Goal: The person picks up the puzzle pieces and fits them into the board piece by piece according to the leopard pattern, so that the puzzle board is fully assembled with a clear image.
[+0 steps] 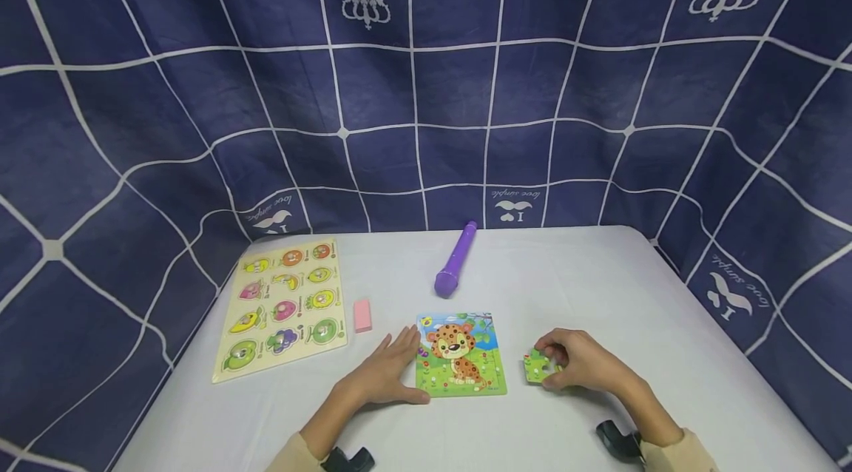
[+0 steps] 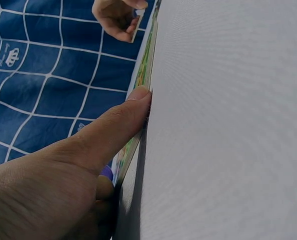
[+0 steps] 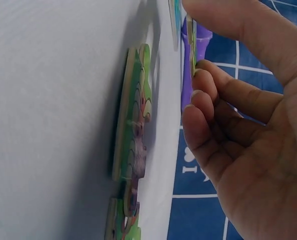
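Nearest the camera, at the bottom edge, two beige sleeves [image 1: 679, 455] are seen, with a dark device [image 1: 619, 441] worn at each wrist. Beyond them, a white table [image 1: 566, 272] is enclosed by a navy curtain [image 1: 459, 87] patterned with white grid lines.

On the left, a cream fruit board [image 1: 293, 356] is set at a slant. Between it and the middle, a small pink block [image 1: 362, 316] is placed, just beyond the left hand [image 1: 386, 372]. Farther back, a purple toy microphone [image 1: 455, 261] is laid diagonally, its round head aimed at the puzzle.

The leopard puzzle [image 1: 459, 357] is laid flat between the two hands. It is nearly square, so no clear long axis can be given; the cub is shown upright, head toward the far edge, feet toward the near one. Its left side is touched by the left hand — fingers extended, thumb spread to the near corner.

By the right hand [image 1: 586, 362], a green puzzle piece [image 1: 535, 368] is pinched between thumb and fingertips, right of the puzzle. In the right wrist view, more loose pieces [image 3: 133, 120] are seen on the table.
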`<action>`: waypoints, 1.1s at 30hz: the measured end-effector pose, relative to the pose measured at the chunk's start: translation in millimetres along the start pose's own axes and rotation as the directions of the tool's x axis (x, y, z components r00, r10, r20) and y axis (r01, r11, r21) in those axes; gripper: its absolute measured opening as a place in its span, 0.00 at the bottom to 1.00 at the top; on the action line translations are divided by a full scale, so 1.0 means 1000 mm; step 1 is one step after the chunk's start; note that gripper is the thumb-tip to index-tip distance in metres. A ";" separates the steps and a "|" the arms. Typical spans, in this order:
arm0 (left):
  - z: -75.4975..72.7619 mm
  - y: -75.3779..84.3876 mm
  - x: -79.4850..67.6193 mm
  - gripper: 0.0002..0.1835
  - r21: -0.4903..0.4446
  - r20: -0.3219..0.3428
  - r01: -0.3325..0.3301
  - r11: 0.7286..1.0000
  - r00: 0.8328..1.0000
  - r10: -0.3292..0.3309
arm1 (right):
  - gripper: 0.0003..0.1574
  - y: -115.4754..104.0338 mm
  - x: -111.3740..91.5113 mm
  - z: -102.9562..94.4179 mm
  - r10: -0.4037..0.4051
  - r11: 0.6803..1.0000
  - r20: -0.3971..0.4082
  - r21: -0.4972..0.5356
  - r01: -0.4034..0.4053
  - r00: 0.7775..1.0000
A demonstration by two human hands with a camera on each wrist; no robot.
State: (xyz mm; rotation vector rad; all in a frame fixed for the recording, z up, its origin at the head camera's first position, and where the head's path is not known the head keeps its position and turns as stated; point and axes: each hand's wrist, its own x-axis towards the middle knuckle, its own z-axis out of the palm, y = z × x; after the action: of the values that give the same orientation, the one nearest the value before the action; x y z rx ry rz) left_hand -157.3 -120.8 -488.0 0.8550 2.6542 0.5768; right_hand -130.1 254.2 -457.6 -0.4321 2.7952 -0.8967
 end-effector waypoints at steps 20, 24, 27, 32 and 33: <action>0.001 -0.002 0.000 0.63 -0.016 -0.001 -0.003 1.000 1.000 0.003 | 0.31 -0.009 0.005 0.007 0.036 0.999 -0.014 -0.020 -0.037 0.999; 0.002 -0.002 0.000 0.63 -0.015 -0.002 -0.001 1.000 1.000 0.001 | 0.31 -0.014 0.008 0.012 0.035 0.999 -0.026 -0.019 -0.036 0.999; 0.002 -0.003 0.001 0.63 -0.009 -0.001 -0.001 1.000 1.000 0.001 | 0.31 -0.019 0.011 0.015 0.004 1.000 -0.029 -0.013 -0.004 1.000; 0.002 -0.002 0.001 0.63 -0.010 0.002 0.002 1.000 1.000 -0.002 | 0.30 -0.026 0.015 0.020 -0.094 0.996 -0.031 -0.005 0.094 0.995; 0.002 -0.002 0.001 0.63 -0.011 0.003 0.002 1.000 1.000 -0.002 | 0.30 -0.028 0.016 0.021 -0.110 0.994 -0.029 -0.004 0.110 0.994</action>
State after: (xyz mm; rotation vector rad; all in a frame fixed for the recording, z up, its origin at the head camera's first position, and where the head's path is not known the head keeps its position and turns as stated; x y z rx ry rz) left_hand -158.1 -121.3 -490.6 0.8492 2.6465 0.5881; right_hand -133.6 216.0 -459.4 -0.5827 2.8229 -0.9296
